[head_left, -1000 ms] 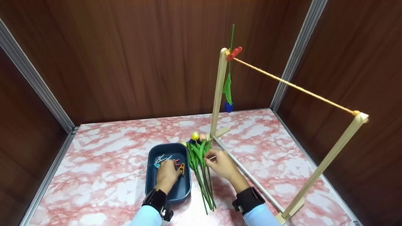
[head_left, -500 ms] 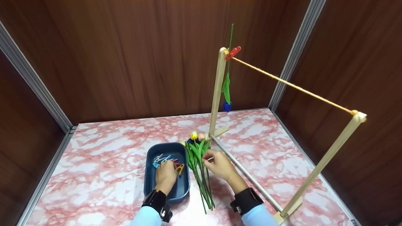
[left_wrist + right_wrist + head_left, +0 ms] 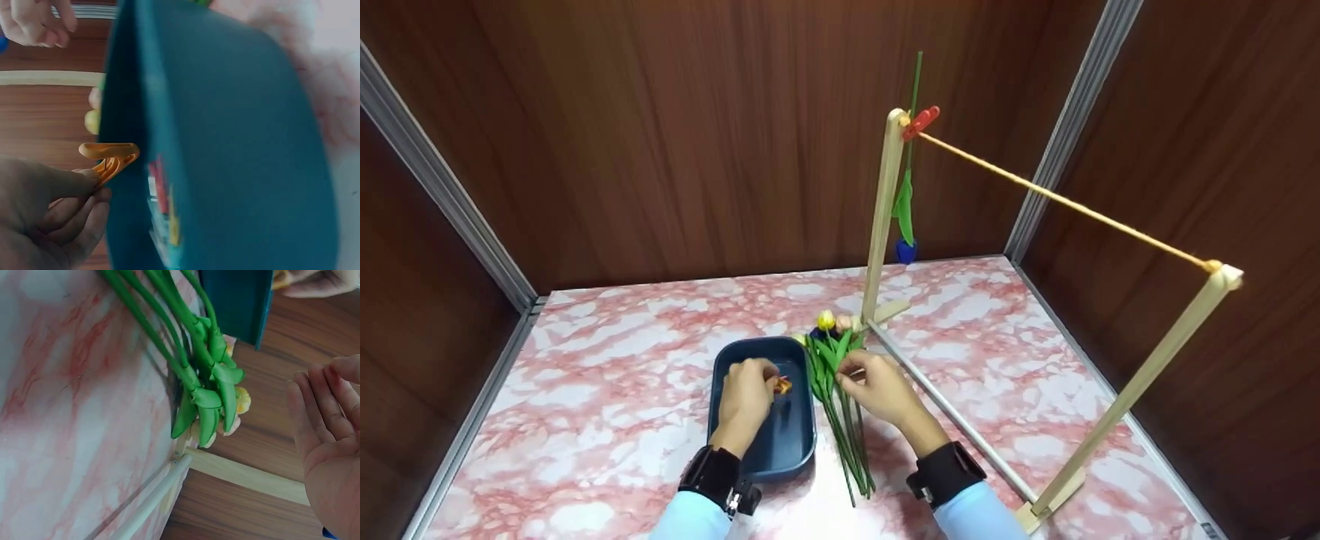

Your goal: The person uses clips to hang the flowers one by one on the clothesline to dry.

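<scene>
My left hand point(image 3: 744, 397) pinches an orange clothespin point(image 3: 110, 160) between thumb and fingers, over the dark blue bin point(image 3: 780, 444). Inside the bin, more clothespins point(image 3: 162, 197) in several colours show in the left wrist view; my hand hides them in the head view. My right hand point(image 3: 879, 386) hovers over the bunch of tulips point(image 3: 831, 409), its fingers loosely bent and holding nothing. Green leaves and stems of the bunch lie beside the bin, with yellow and pale pink blooms at the far end.
To the right stands a wooden frame point(image 3: 1140, 382) with an orange cord point(image 3: 1065, 201) strung between its posts. A red clothespin point(image 3: 921, 124) fastens a blue tulip point(image 3: 906, 250) upside down at the cord's far end. Brown panels enclose the marbled table point(image 3: 607, 420).
My left hand has risen from the pile of clothespins with the orange one between its fingers. My right hand has stayed by the tulips, shifting only slightly.
</scene>
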Motion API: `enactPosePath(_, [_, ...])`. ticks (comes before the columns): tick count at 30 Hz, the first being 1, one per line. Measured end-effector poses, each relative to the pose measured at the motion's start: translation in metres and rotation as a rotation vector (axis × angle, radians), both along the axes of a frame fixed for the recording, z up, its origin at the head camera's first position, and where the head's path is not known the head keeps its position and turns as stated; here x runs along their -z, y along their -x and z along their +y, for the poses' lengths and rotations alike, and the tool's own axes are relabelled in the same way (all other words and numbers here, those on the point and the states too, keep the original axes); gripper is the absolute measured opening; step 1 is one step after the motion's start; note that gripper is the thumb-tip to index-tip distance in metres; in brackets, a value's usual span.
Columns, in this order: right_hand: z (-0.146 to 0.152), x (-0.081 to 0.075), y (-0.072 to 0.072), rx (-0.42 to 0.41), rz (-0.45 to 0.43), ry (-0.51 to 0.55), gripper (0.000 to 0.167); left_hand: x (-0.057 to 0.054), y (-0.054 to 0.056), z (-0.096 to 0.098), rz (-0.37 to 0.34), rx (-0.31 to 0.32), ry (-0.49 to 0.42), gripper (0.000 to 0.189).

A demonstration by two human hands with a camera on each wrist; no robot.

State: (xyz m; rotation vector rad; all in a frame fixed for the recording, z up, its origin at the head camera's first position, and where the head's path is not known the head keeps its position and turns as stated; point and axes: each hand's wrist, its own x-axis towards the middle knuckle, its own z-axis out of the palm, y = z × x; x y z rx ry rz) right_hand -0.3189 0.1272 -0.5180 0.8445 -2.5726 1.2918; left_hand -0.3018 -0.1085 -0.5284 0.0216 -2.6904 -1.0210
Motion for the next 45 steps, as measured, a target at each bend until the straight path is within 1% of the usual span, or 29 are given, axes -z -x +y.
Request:
enactPosePath(2, [-0.003,-0.002,-0.002,-0.011,-0.005,-0.007,0.006,-0.01,-0.002,0.003,0.024,0.039,-0.009,0.01])
enactPosePath(5, [-0.006,-0.005,-0.003,-0.033,-0.021,-0.021,0.004,-0.026,-0.005,0.009,0.034,0.106,-0.032,0.012])
enactPosePath(7, [-0.009,-0.006,-0.004,-0.052,-0.033,-0.027,0.011,-0.035,-0.007,0.013,0.035,0.157,-0.047,0.014])
enactPosePath(9, [-0.01,-0.008,-0.005,-0.069,-0.054,-0.024,0.021,-0.043,-0.009,0.017,0.036,0.199,-0.06,0.015])
enactPosePath(11, [-0.012,-0.009,-0.005,-0.093,-0.087,0.001,0.03,-0.05,-0.011,0.021,0.044,0.236,-0.065,0.016])
enactPosePath(13, [-0.012,-0.01,-0.005,-0.116,-0.125,0.032,0.035,-0.056,-0.013,0.024,0.058,0.266,-0.069,0.016])
enactPosePath(15, [-0.012,-0.011,-0.005,-0.138,-0.152,0.065,0.037,-0.061,-0.015,0.027,0.064,0.286,-0.077,0.015])
enactPosePath(18, [-0.011,-0.011,-0.005,-0.168,-0.165,0.101,0.036,-0.065,-0.017,0.031,0.084,0.322,-0.104,0.014])
enactPosePath(20, [-0.009,-0.012,-0.005,-0.182,-0.16,0.119,0.037,-0.065,-0.017,0.032,0.104,0.346,-0.139,0.012])
enactPosePath(22, [-0.008,-0.014,-0.006,-0.182,-0.15,0.146,0.037,-0.064,-0.017,0.032,0.133,0.359,-0.202,0.012])
enactPosePath(23, [-0.007,-0.015,-0.006,-0.174,-0.144,0.161,0.038,-0.062,-0.016,0.032,0.146,0.358,-0.24,0.012])
enactPosePath(25, [-0.006,-0.019,-0.006,-0.144,-0.145,0.226,0.038,-0.058,-0.014,0.031,0.144,0.344,-0.317,0.016])
enactPosePath(27, [-0.006,-0.025,-0.007,-0.106,-0.143,0.285,0.037,-0.052,-0.013,0.03,0.1,0.338,-0.388,0.022])
enactPosePath(30, [-0.004,-0.034,-0.007,-0.063,-0.147,0.347,0.035,-0.044,-0.014,0.031,-0.029,0.363,-0.48,0.033])
enactPosePath(32, [-0.005,-0.039,-0.006,-0.061,-0.144,0.339,0.033,-0.04,-0.014,0.032,-0.081,0.385,-0.542,0.036])
enactPosePath(33, [-0.006,-0.041,-0.006,-0.066,-0.145,0.337,0.032,-0.038,-0.014,0.034,-0.084,0.388,-0.572,0.035])
enactPosePath(34, [-0.006,-0.043,-0.006,-0.07,-0.149,0.332,0.031,-0.037,-0.014,0.035,-0.078,0.384,-0.595,0.034])
enactPosePath(36, [-0.006,-0.045,-0.006,-0.08,-0.158,0.329,0.03,-0.035,-0.015,0.039,-0.041,0.363,-0.633,0.029])
enactPosePath(39, [-0.006,-0.048,-0.007,-0.085,-0.179,0.329,0.03,-0.033,-0.016,0.042,0.026,0.341,-0.653,0.021])
enactPosePath(42, [-0.005,-0.051,-0.008,-0.087,-0.2,0.318,0.032,-0.033,-0.017,0.044,0.051,0.34,-0.669,0.017])
enactPosePath(45, [-0.002,-0.057,-0.008,-0.098,-0.217,0.324,0.037,-0.034,-0.018,0.045,0.058,0.35,-0.673,0.015])
